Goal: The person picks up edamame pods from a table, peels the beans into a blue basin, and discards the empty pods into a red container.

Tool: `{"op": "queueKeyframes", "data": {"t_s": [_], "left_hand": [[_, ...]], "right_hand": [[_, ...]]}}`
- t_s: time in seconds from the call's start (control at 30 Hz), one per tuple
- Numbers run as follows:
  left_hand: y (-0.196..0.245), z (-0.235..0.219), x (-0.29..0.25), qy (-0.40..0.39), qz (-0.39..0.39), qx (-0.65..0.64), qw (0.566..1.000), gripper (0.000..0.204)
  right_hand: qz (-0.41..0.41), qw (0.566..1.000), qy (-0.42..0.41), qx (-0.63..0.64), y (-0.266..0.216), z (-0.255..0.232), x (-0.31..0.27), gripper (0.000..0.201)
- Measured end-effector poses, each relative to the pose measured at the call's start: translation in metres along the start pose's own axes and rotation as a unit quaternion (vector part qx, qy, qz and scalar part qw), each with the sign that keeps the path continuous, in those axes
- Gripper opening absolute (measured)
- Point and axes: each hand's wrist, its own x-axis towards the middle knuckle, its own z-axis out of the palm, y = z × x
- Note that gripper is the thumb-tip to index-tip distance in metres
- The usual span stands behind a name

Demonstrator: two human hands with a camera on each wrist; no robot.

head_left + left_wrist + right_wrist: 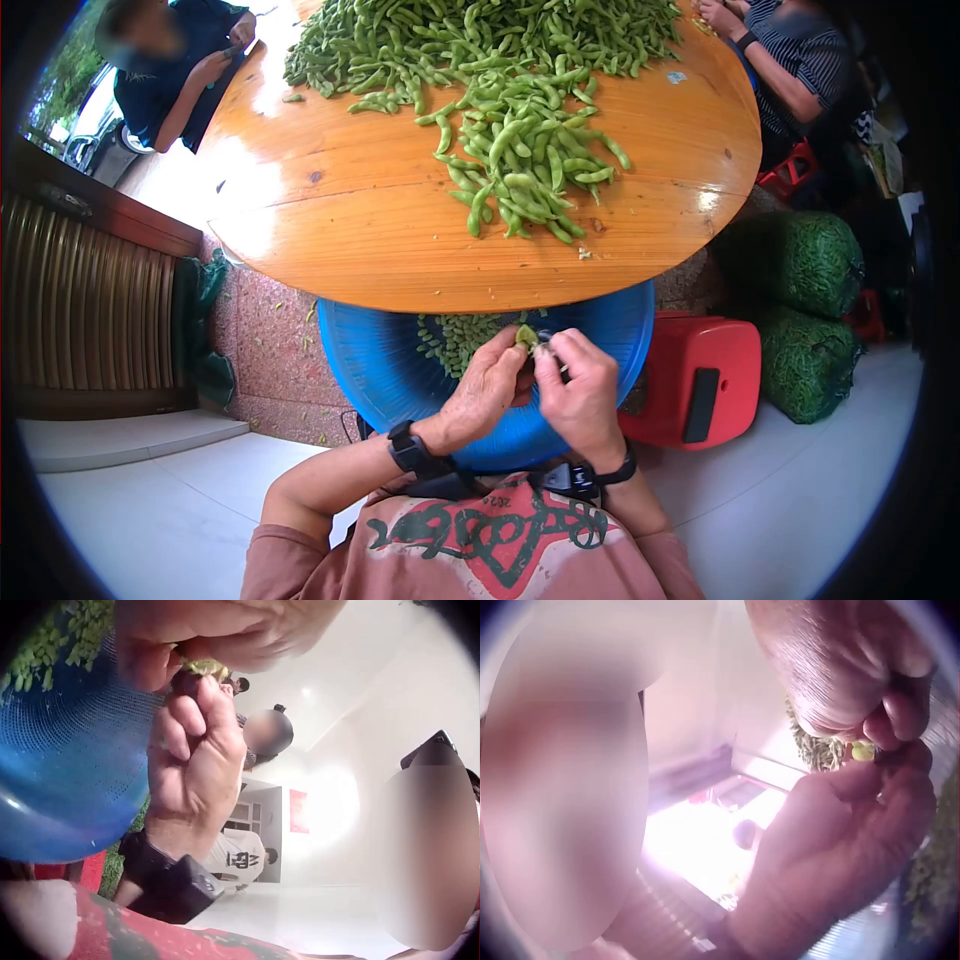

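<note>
Over a blue basin (365, 390), the left hand (478, 396) holds a green soybean pod (526, 335) between its thumb and fingers. Fingers of the right hand (580, 390) are curled and pinch at the same pod from the other side. Something small and dark shows at the right fingertips. In the left wrist view the pod's pale green end pokes out between both hands. Shelled green beans (452, 342) lie in the basin below, partly hidden by the hands.
A wooden table (350, 235) overhangs the basin's far side, with a large heap of pods (530, 150) on it. A red stool (735, 375) stands at the right, near full green mesh sacks (808, 365). Two other people sit at the table's far sides.
</note>
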Motion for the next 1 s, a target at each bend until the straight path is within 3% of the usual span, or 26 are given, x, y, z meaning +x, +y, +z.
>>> {"op": "queueKeyframes", "data": {"t_s": [0.03, 0.07, 0.1, 0.2, 0.27, 0.3, 0.33, 0.5, 0.57, 0.6, 0.67, 0.73, 0.8, 0.87, 0.9, 0.97, 1.0], "left_hand": [[0.009, -0.004, 0.001, -0.057, -0.001, 0.058, 0.997, 0.015], [0.017, -0.005, 0.0, -0.058, -0.002, 0.058, 0.997, 0.015], [0.026, -0.005, -0.001, -0.074, -0.028, 0.107, 0.991, 0.017], [0.038, -0.01, 0.001, -0.11, -0.08, 0.141, 0.981, 0.02], [0.036, -0.009, 0.001, -0.097, -0.084, 0.082, 0.988, 0.022], [0.032, -0.008, 0.001, -0.096, -0.085, 0.083, 0.988, 0.022], [0.026, -0.006, 0.002, -0.084, -0.06, 0.066, 0.992, 0.021], [0.021, -0.015, 0.002, -0.105, -0.021, 0.093, 0.99, 0.024], [0.03, -0.015, -0.002, -0.095, 0.019, 0.381, 0.919, 0.026], [0.032, -0.016, -0.004, -0.094, 0.023, 0.382, 0.919, 0.026], [0.037, -0.019, -0.011, -0.159, 0.19, 0.527, 0.813, 0.026], [0.07, -0.012, -0.017, -0.182, 0.173, 0.558, 0.791, 0.027], [0.1, -0.004, -0.015, -0.073, 0.359, 0.596, 0.715, 0.027], [0.124, 0.003, -0.005, 0.104, 0.376, 0.626, 0.675, 0.022], [0.133, 0.001, 0.006, 0.107, 0.378, 0.625, 0.674, 0.022], [0.14, -0.011, 0.029, 0.197, 0.405, 0.686, 0.571, 0.017], [0.139, -0.013, 0.032, 0.197, 0.407, 0.686, 0.57, 0.017]], "right_hand": [[0.149, 0.978, -0.045, 0.136, 0.005, -0.008, -0.001, 0.007], [0.292, 0.914, -0.089, 0.266, 0.01, -0.014, -0.003, 0.01], [0.293, 0.914, -0.088, 0.266, 0.014, -0.017, -0.004, 0.01], [0.376, 0.772, -0.114, 0.499, 0.021, -0.024, 0.0, 0.013], [0.395, 0.783, -0.113, 0.467, 0.02, -0.02, -0.005, 0.012], [0.298, 0.901, -0.083, 0.305, 0.014, -0.014, -0.007, 0.011], [0.186, 0.973, -0.047, 0.127, 0.009, -0.009, -0.007, 0.01], [0.16, 0.981, -0.031, 0.104, -0.005, -0.013, -0.004, 0.009], [0.214, 0.963, -0.034, 0.157, -0.013, -0.025, -0.001, 0.01], [0.215, 0.967, -0.025, 0.135, -0.016, -0.037, 0.0, 0.012], [0.209, 0.976, -0.009, 0.053, -0.014, -0.072, -0.001, 0.009], [0.147, 0.981, -0.015, -0.124, -0.013, -0.109, -0.001, 0.007], [0.18, 0.949, -0.025, -0.258, 0.003, -0.132, -0.015, 0.026], [0.194, 0.946, -0.022, -0.259, 0.009, -0.141, -0.02, 0.026], [0.19, 0.947, -0.021, -0.26, 0.009, -0.139, -0.019, 0.026], [0.163, 0.959, 0.014, -0.23, 0.007, -0.131, -0.019, 0.024], [0.162, 0.96, 0.016, -0.23, 0.005, -0.126, -0.017, 0.024]]}}
